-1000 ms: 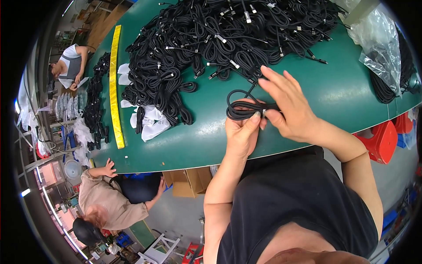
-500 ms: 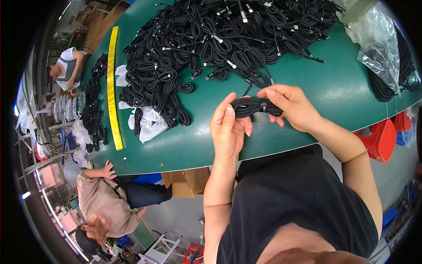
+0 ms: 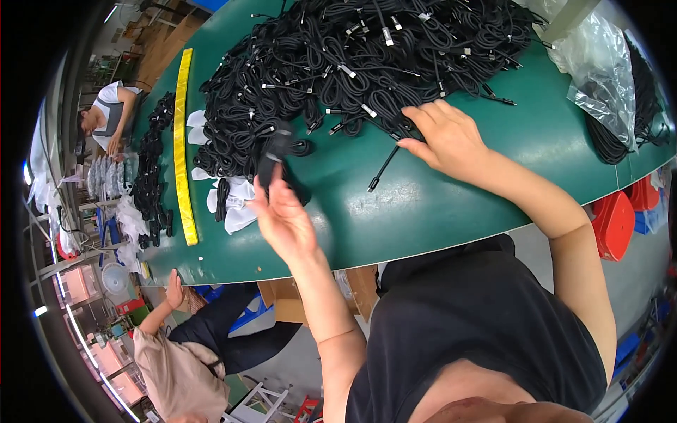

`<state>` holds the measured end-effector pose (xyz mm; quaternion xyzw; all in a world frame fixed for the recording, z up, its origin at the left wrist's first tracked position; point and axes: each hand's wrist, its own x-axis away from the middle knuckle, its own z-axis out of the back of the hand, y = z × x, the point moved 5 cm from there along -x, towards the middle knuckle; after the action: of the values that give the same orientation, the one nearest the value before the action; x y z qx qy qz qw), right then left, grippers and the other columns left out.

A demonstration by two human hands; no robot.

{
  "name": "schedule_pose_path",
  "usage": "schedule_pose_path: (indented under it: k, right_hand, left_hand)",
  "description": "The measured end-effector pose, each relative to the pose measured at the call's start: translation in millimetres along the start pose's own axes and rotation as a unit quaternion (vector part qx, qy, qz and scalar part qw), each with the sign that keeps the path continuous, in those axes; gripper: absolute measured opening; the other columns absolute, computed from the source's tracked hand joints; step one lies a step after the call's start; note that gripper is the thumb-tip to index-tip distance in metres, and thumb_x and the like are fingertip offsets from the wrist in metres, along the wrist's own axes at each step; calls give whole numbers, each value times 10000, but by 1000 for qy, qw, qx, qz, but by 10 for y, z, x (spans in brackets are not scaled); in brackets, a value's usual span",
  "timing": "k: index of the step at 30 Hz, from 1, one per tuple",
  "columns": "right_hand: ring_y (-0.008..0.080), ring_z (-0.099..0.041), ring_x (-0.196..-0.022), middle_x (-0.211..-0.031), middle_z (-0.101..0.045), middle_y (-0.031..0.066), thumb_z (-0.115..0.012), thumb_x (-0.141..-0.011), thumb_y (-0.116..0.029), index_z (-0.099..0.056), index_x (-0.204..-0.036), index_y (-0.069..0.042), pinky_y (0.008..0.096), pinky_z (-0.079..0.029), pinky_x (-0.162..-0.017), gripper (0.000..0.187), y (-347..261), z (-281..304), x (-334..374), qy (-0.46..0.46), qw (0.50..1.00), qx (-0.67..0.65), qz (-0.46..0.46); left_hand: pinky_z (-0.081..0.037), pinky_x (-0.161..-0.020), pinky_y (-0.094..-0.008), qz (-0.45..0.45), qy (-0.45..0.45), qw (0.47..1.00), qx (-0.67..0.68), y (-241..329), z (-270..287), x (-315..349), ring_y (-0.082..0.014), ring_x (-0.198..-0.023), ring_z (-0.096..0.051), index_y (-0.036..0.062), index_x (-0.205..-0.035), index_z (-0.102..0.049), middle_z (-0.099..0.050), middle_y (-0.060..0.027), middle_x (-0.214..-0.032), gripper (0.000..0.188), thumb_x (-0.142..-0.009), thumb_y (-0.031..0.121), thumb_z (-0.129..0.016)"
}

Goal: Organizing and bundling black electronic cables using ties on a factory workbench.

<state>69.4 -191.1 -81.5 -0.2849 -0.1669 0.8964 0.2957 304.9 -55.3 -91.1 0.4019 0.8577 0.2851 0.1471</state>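
Observation:
My left hand point(image 3: 288, 222) is raised at the left edge of the pile, with a coiled black cable point(image 3: 275, 149) between its thumb and fingers. That coil is smeared by motion. At the near edge of the large heap of black cables point(image 3: 331, 63), my right hand point(image 3: 446, 137) pinches a black cable point(image 3: 383, 168). The cable's loose end with a dark plug hangs toward me over the green tabletop. Its coil merges with the heap and is partly hidden by my fingers. Many cables in the heap show silver plugs.
A yellow strip point(image 3: 182, 148) divides the green table point(image 3: 493, 183) from another row of cable bundles point(image 3: 149, 176) at left. White bags point(image 3: 240, 211) lie beside the heap. Clear plastic point(image 3: 603, 77) covers cables at right. Two people point(image 3: 113, 116) are at left; red stools point(image 3: 612, 225) stand right.
My hands have parted. The coiled cable went left with my left hand, while my right hand moved up to the heap and took hold of another cable. The person at lower left shifted.

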Motion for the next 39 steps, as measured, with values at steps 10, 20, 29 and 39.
schedule_pose_path:
  k: [10, 20, 29, 39]
  right_hand:
    - [286, -505, -758, -858, -508, 131, -663, -657, -45, -468, -1122, 3, 348, -445, -635, 506, -357, 104, 69, 45, 994, -85, 42]
    - [290, -509, -978, -1012, -517, 96, -665, -610, -60, -538, -1112, -87, 487, -339, -867, 519, -675, 497, 53, 23, 980, -22, 195]
    - [235, -531, -631, -832, -520, 107, -573, -737, 0, -463, -1217, -70, 312, -443, -590, 497, -495, 275, 113, -196, 939, -280, 24]
    - [187, -548, -639, -953, -483, 128, -607, -737, 12, -477, -1139, -16, 292, -446, -547, 423, -546, 256, 262, -143, 935, -307, -106]
  left_hand:
    - [-468, -703, -262, 235, -63, 943, -227, -886, -370, 533, -166, -879, -563, -26, -1175, -471, -569, -130, -1065, 362, -905, 215, -497]
    - [-367, -498, -253, 351, -125, 928, -5, -861, -536, 674, -165, -569, -477, -55, -942, -529, -525, -93, -683, 388, -874, 326, -501]
    - [-426, -505, -249, 230, -147, 961, -47, -710, -573, 615, -173, -682, -554, 17, -1104, -515, -588, -143, -973, 304, -828, 124, -583]
    - [-454, -598, -241, 53, -115, 986, -113, -707, -580, 551, -143, -690, -542, 44, -1085, -491, -543, -211, -1122, 404, -761, 176, -693]
